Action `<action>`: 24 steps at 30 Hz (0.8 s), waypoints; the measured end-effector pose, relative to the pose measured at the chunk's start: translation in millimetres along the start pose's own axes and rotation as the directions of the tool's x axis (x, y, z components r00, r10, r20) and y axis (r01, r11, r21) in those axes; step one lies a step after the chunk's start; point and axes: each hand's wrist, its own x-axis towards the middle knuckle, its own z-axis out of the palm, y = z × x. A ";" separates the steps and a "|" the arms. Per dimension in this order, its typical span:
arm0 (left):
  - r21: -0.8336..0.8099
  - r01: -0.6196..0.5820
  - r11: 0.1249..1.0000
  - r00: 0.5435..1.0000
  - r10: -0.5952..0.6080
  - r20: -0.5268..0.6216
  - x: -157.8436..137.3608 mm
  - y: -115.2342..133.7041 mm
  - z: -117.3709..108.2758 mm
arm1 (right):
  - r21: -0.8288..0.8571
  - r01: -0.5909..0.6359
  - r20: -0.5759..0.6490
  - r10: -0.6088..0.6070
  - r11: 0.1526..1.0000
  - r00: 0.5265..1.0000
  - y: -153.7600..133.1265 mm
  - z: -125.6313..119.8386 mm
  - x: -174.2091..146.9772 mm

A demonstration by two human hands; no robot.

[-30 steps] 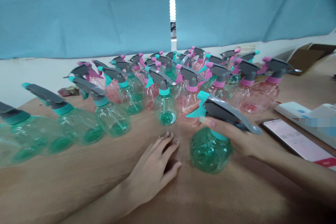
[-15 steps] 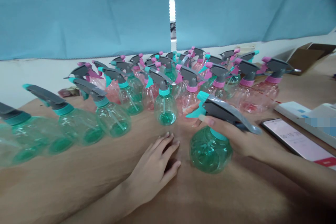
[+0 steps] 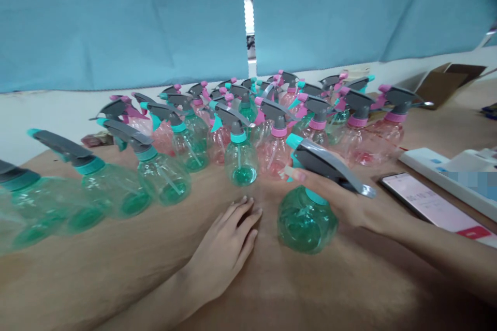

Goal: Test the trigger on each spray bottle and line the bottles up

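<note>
My right hand (image 3: pixel 330 186) is closed around the neck of a green spray bottle (image 3: pixel 306 222) with a grey and turquoise trigger head. Part of its trigger is hidden behind my fingers. To the left of that bottle, my left hand (image 3: pixel 223 243) lies palm down on the brown table (image 3: pixel 128 279), fingers stretched out and holding nothing. Just beyond my left fingertips stands another green spray bottle (image 3: pixel 241 163) with a little green showing at its base. A pink spray bottle (image 3: pixel 277 152) is beside it, to the right.
Several green bottles (image 3: pixel 165 178) form a row along the left. Behind, pink and green bottles crowd together. On the right lie a phone (image 3: pixel 435 204) and a white device (image 3: pixel 430 163); a cardboard box (image 3: pixel 442 85) sits farther back. A blue curtain (image 3: pixel 116 20) hangs behind.
The whole view has shifted slightly, so most things appear a little further left. My right hand still grips the green spray bottle, and my left hand still rests on the table.
</note>
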 end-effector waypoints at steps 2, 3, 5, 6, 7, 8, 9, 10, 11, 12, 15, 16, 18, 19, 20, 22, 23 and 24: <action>0.005 -0.005 1.000 1.000 0.005 -0.007 0.3 -0.3 0.6 | -0.036 0.016 -0.020 -0.017 0.999 1.000 -0.5 -0.3 0.3; 0.006 -0.006 1.000 1.000 0.006 -0.008 0.3 -0.3 0.7 | -0.048 0.030 -0.022 -0.031 0.998 0.999 -0.6 -0.6 0.4; 0.004 -0.002 1.000 1.000 0.002 -0.008 0.4 -0.1 0.4 | -0.038 0.052 -0.009 -0.053 0.998 0.999 -0.6 -1.1 0.4; 0.002 0.002 1.000 1.000 -0.002 -0.008 0.4 0.1 0.1 | -0.017 0.053 0.005 -0.053 0.998 0.999 -0.4 -1.1 0.5; 0.001 0.004 1.000 1.000 -0.004 -0.010 0.3 0.3 -0.2 | 0.003 0.047 0.013 -0.047 0.999 0.999 -0.1 -0.9 0.6; 0.000 0.006 1.000 1.000 -0.006 -0.011 0.3 0.5 -0.4 | 0.019 0.033 0.017 -0.034 0.999 0.999 0.2 -0.5 0.7; -0.001 0.007 1.000 1.000 -0.007 -0.012 0.2 0.7 -0.6 | 0.032 0.017 0.011 -0.017 0.999 1.000 0.5 0.1 1.0; -0.004 0.008 1.000 1.000 -0.008 -0.013 0.2 0.9 -0.6 | 0.040 0.006 -0.005 -0.005 0.999 1.000 0.8 0.9 1.1; -0.007 0.007 1.000 1.000 -0.007 -0.016 0.2 1.0 -0.5 | 0.040 -0.004 -0.022 0.004 0.999 1.000 1.0 1.6 1.3; -0.010 0.007 1.000 1.000 -0.007 -0.020 0.2 1.0 -0.3 | 0.037 -0.010 -0.036 0.012 0.999 0.999 1.1 2.3 1.3; -0.017 0.009 1.000 0.999 -0.010 -0.030 0.1 0.7 1.0 | 0.035 -0.011 -0.050 0.013 0.999 0.999 1.3 3.1 0.9; -0.017 0.011 1.000 1.000 -0.011 -0.029 0.0 0.6 1.4 | 0.038 -0.011 -0.044 0.013 0.999 0.999 1.5 3.0 0.7; -0.014 0.013 1.000 1.000 -0.014 -0.020 -0.3 0.5 1.8 | 0.049 -0.002 -0.049 0.004 0.999 0.999 2.9 2.6 0.4; -0.012 0.014 1.000 1.000 -0.014 -0.016 -0.4 0.6 1.8 | 0.055 0.001 -0.051 0.002 0.999 0.999 4.2 2.5 0.4; -0.010 0.014 1.000 1.000 -0.014 -0.012 -0.5 0.8 1.6 | 0.063 0.007 -0.054 -0.004 0.998 0.999 5.8 2.4 0.3; -0.008 0.017 1.000 1.000 -0.017 -0.010 -0.5 1.3 0.9 | 0.074 0.010 -0.051 -0.006 0.997 0.999 9.6 2.9 0.2; -0.008 0.018 1.000 1.000 -0.018 -0.013 -0.4 1.7 0.6 | 0.077 0.009 -0.052 -0.005 0.997 0.999 11.5 3.3 0.1; -0.009 0.019 1.000 1.000 -0.019 -0.017 -0.2 1.9 0.3 | 0.078 0.005 -0.051 -0.001 0.997 0.999 13.1 3.7 0.0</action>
